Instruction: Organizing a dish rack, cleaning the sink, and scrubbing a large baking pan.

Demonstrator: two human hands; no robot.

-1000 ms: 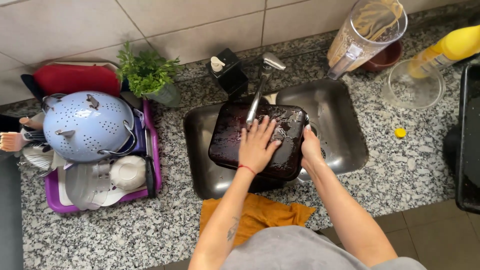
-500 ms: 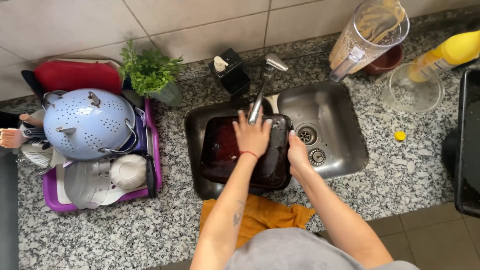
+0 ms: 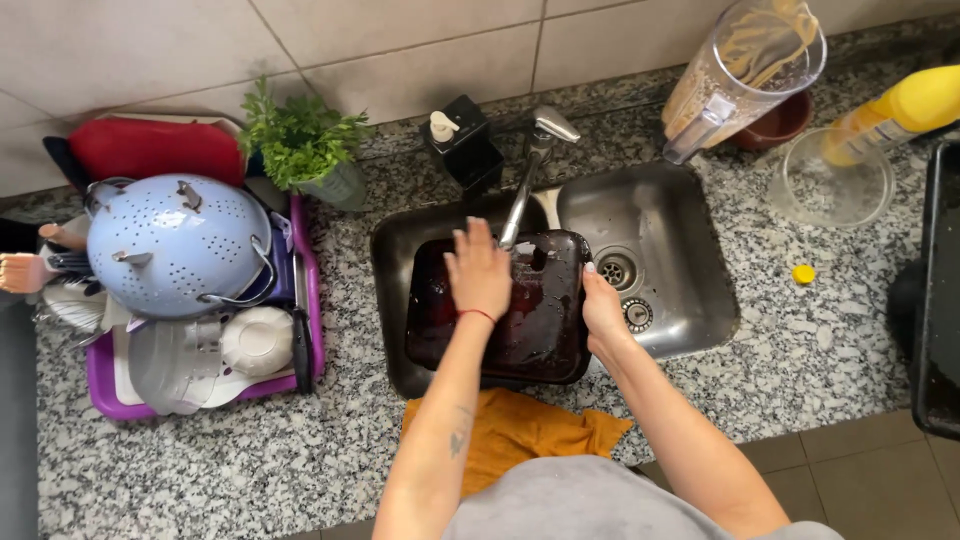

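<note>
We count one dark rectangular baking tray in the steel double sink, our left hand spread flat inside it, our right hand gripping its right rim, one metal tap, one pale blue colander, one orange cloth on the granite tabletop

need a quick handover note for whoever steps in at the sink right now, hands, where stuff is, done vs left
Left hand: flat, palm down, on the inside of the dark baking pan, under the tap.
Right hand: gripping the pan's right edge, steadying it.
Pan: lying in the left part of the steel sink, wet and glossy, reddish-brown film on its surface.
Soap dispenser behind the sink; orange cloth on the counter edge in front.
Drying rack to the left holds a pale blue colander and other dishes.
Done: pan wetted. Left: scrubbing off the film, rinsing, racking.
</note>
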